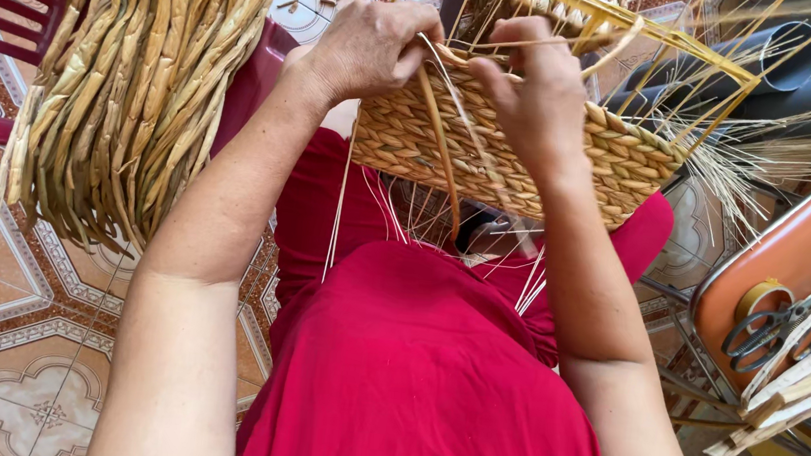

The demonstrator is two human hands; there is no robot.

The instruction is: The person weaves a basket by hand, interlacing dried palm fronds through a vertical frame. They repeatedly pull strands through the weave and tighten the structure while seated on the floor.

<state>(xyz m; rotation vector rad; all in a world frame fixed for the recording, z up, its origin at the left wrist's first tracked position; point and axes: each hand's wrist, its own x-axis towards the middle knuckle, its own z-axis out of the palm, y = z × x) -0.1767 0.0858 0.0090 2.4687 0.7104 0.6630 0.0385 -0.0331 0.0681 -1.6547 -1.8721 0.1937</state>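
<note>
**Both hands on the woven basket rim**

Your left hand (368,51), fingers curled, grips the top edge of the woven basket (512,154) resting on your lap at 12 o'clock. Your right hand (533,87) pinches a thin pale strand (448,93) against the rim. Coarse plaited rope weave, stiff yellow frame. Flat dried fibre bundle (137,83) at 10 o'clock; scissors (783,319) on an orange seat (800,246) at 3.

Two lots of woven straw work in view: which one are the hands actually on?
The half-woven basket on the lap, loose strands still sticking out. Left hand and right hand both grip its top edge. The braided straw bundle at left hangs untouched.
</note>
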